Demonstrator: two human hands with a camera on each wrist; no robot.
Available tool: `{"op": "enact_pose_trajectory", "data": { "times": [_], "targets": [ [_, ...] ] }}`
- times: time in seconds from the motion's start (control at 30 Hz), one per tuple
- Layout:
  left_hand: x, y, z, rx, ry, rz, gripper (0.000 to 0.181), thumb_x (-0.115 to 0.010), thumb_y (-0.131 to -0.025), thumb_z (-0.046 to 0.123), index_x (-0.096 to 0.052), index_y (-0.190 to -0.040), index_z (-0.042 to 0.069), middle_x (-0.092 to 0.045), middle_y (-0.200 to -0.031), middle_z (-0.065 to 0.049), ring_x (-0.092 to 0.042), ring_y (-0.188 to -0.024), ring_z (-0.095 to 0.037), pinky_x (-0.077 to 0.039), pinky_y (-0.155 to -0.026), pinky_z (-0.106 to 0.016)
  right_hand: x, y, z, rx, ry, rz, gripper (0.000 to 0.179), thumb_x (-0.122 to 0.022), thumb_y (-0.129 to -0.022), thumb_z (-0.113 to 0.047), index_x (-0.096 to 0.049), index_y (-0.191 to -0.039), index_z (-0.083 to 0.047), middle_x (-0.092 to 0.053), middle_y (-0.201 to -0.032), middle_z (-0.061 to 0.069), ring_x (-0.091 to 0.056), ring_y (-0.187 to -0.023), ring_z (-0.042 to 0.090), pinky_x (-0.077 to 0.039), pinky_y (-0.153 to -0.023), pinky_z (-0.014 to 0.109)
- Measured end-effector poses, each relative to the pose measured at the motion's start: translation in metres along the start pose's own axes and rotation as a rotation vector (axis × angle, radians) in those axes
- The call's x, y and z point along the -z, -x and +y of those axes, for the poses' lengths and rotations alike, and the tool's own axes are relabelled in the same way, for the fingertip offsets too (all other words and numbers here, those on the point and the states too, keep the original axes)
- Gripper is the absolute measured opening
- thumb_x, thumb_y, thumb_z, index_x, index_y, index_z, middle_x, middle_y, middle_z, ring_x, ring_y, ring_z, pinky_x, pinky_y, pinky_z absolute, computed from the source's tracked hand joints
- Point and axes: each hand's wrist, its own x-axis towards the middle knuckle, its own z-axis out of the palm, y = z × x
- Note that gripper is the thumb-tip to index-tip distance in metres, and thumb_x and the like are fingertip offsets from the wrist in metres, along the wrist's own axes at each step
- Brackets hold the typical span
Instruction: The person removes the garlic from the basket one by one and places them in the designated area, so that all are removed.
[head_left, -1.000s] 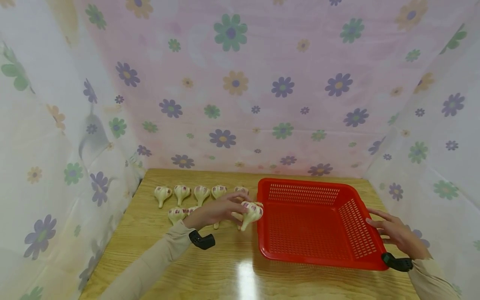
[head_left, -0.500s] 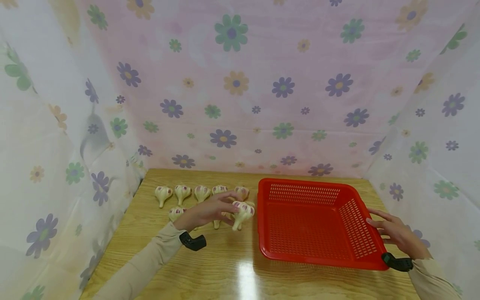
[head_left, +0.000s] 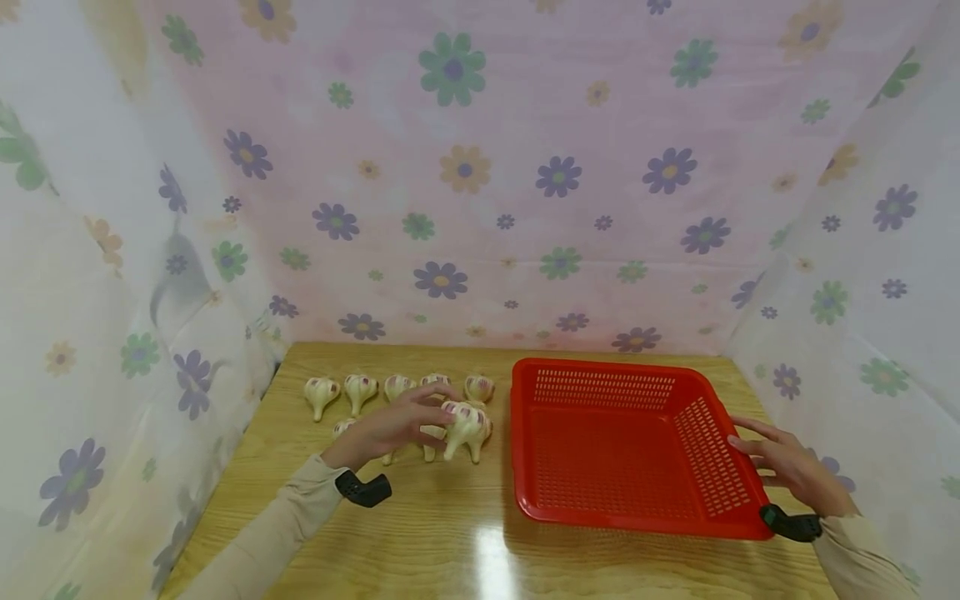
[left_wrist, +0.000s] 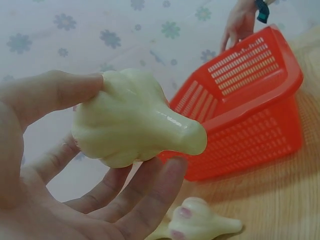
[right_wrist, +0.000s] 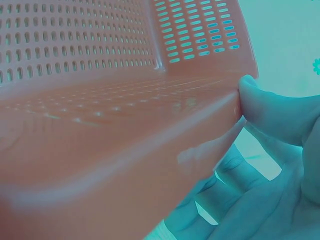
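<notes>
My left hand (head_left: 399,419) holds a cream garlic bulb (head_left: 459,421) with purple patches, pinched between thumb and fingers above the table, left of the red basket. Its stem points down in the head view; in the left wrist view the bulb (left_wrist: 125,117) has its stem towards the right. My right hand (head_left: 798,473) grips the right rim of the red plastic basket (head_left: 611,458). Up close in the right wrist view, the thumb (right_wrist: 272,107) lies on the rim while the other fingers are beneath it. Nothing lies inside the basket.
Several more garlic bulbs (head_left: 361,388) stand on the wooden table (head_left: 405,533) in a back row and a front row, left of the basket. The left hand partly hides the front row. Flower-patterned cloth (head_left: 510,200) encloses the table at the back and sides.
My left hand has moved left with the garlic bulb, away from the basket's left rim. The right hand and the basket stay in place; the head view has shifted slightly.
</notes>
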Motion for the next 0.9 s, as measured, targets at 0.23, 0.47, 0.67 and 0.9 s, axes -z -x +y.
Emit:
{"op": "enact_pose_trajectory", "data": {
  "times": [0.23,0.47,0.67,0.9],
  "targets": [
    [0.010,0.010,0.004,0.012,-0.019,0.057,0.040,-0.060,-0.093,0.013,-0.044,-0.129,0.004,-0.039,-0.136,-0.016,-0.056,-0.097,-0.022,-0.050,-0.083,-0.049,-0.001,0.002,-0.002,0.002,0.004,0.001,0.075,-0.049,-0.099,-0.030,-0.003,-0.149,0.004,-0.062,-0.115,0.018,-0.065,-0.096,0.033,-0.052,-0.079,0.050],
    [0.021,0.022,0.008,-0.007,-0.015,0.086,0.033,-0.058,-0.094,0.012,-0.048,-0.125,0.008,-0.031,-0.137,-0.016,-0.055,-0.090,-0.021,-0.050,-0.082,-0.049,0.000,0.001,-0.002,0.004,0.011,-0.002,0.075,-0.049,-0.099,-0.031,-0.004,-0.148,0.004,-0.061,-0.116,0.020,-0.064,-0.096,0.033,-0.052,-0.080,0.050],
    [0.027,0.029,0.010,-0.018,-0.041,0.098,0.035,-0.058,-0.094,0.012,-0.046,-0.126,0.004,-0.045,-0.123,-0.009,-0.055,-0.095,-0.022,-0.049,-0.084,-0.049,0.000,0.000,-0.001,0.010,0.022,0.003,0.074,-0.048,-0.100,-0.031,-0.005,-0.148,0.005,-0.060,-0.117,0.021,-0.064,-0.096,0.034,-0.052,-0.080,0.050],
    [0.035,0.035,0.010,-0.006,-0.028,0.107,0.039,-0.057,-0.095,0.013,-0.044,-0.130,0.003,-0.047,-0.118,-0.009,-0.055,-0.092,-0.022,-0.049,-0.083,-0.048,0.000,0.000,0.000,0.002,0.010,0.003,0.075,-0.050,-0.099,-0.030,-0.004,-0.148,0.004,-0.061,-0.116,0.020,-0.064,-0.096,0.034,-0.052,-0.079,0.050]
  ]
}}
